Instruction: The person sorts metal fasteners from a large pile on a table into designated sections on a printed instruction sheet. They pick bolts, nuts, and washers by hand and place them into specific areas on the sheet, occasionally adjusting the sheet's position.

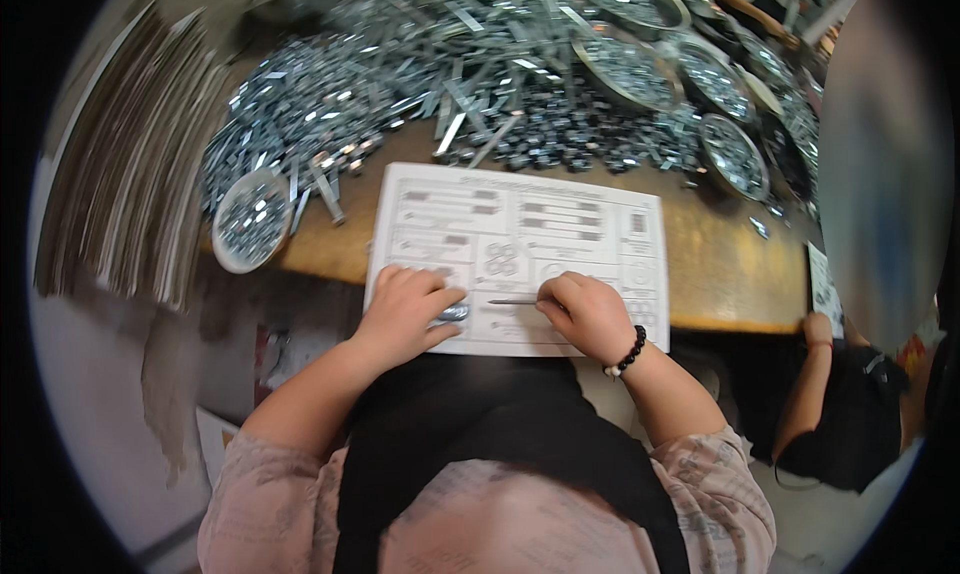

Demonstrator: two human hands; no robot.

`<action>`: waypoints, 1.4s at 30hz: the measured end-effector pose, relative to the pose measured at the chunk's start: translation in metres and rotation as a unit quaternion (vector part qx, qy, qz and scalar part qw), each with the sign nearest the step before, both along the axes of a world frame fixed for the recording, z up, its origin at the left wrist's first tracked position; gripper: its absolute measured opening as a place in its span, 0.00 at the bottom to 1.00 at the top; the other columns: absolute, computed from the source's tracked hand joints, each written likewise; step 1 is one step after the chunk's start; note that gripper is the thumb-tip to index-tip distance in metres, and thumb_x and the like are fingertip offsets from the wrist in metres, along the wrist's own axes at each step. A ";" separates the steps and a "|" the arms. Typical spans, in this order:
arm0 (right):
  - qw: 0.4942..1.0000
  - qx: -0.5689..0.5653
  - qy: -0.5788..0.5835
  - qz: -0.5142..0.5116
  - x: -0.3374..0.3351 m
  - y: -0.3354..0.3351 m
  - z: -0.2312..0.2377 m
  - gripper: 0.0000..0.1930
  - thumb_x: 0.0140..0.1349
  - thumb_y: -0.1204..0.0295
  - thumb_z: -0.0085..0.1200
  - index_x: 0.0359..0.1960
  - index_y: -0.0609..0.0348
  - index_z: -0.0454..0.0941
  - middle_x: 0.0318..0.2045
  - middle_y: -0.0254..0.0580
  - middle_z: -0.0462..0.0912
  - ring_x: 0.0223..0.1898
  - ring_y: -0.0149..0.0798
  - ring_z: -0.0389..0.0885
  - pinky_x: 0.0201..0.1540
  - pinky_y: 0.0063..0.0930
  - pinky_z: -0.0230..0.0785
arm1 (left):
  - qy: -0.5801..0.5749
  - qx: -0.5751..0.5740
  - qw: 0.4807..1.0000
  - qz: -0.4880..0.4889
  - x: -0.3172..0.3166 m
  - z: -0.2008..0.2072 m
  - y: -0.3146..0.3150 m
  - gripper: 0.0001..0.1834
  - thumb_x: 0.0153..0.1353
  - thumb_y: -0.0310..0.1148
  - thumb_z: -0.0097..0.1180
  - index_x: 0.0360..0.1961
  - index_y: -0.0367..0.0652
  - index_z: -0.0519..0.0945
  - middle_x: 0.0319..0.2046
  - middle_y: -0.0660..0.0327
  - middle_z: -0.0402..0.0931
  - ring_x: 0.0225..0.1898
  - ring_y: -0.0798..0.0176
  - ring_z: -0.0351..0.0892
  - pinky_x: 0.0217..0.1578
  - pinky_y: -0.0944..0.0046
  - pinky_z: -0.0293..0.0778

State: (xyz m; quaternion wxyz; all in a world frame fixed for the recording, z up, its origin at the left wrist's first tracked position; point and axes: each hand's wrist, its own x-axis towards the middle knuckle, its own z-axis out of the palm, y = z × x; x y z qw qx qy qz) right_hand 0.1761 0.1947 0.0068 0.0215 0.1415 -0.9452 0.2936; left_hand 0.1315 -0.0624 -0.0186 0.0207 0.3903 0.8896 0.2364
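Note:
A white printed sheet [430, 189] with rows of boxes and line drawings lies on the wooden table in front of me. My left hand [405, 312] rests on its lower left part, fingers bent around a few small shiny metal pieces [453, 313]; their exact kind is blurred. On the right of the sheet, my right hand [588, 309] pinches one end of a thin grey rod [510, 301]. This rod points left, low over or against the paper, and its far end is narrow.
Beyond the sheet spreads a large heap of metal strips and small parts [480, 74]. Filled bowls stand at the left edge [252, 220] and back right [735, 156]. Flattened cardboard [130, 154] is stacked at left. Another person's hand [818, 329] holds a sheet at right.

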 end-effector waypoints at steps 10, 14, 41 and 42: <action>0.911 0.069 0.146 -0.380 -0.025 0.198 -0.060 0.05 0.50 0.72 0.55 0.27 0.59 0.75 0.29 0.44 0.74 0.32 0.46 0.73 0.34 0.36 0.66 | 0.025 0.012 0.999 -0.038 -0.007 0.003 0.007 0.17 0.38 0.38 0.64 0.33 0.50 0.79 0.29 0.67 0.72 0.35 0.63 0.69 0.43 0.59 0.57; 0.895 0.133 0.113 -0.411 -0.043 0.219 -0.066 0.06 0.49 0.71 0.56 0.28 0.58 0.76 0.31 0.44 0.75 0.35 0.48 0.73 0.37 0.38 0.67 | 0.018 0.016 1.000 -0.017 -0.008 0.011 0.009 0.20 0.37 0.38 0.65 0.36 0.48 0.79 0.30 0.65 0.72 0.36 0.61 0.69 0.44 0.59 0.57; 0.919 0.114 -0.067 -0.372 -0.144 0.175 -0.035 0.14 0.48 0.67 0.51 0.37 0.57 0.74 0.35 0.51 0.78 0.39 0.51 0.76 0.41 0.40 0.70 | 0.009 0.110 0.994 -0.010 -0.032 0.020 0.034 0.13 0.40 0.31 0.62 0.31 0.45 0.80 0.29 0.61 0.73 0.35 0.55 0.70 0.40 0.60 0.62; 0.918 0.088 -0.048 -0.384 -0.139 0.175 -0.031 0.14 0.48 0.67 0.50 0.37 0.58 0.73 0.35 0.50 0.78 0.39 0.51 0.76 0.41 0.40 0.70 | 0.012 0.120 0.992 -0.019 -0.035 0.023 0.039 0.13 0.40 0.31 0.62 0.31 0.45 0.80 0.29 0.61 0.73 0.35 0.56 0.70 0.40 0.60 0.62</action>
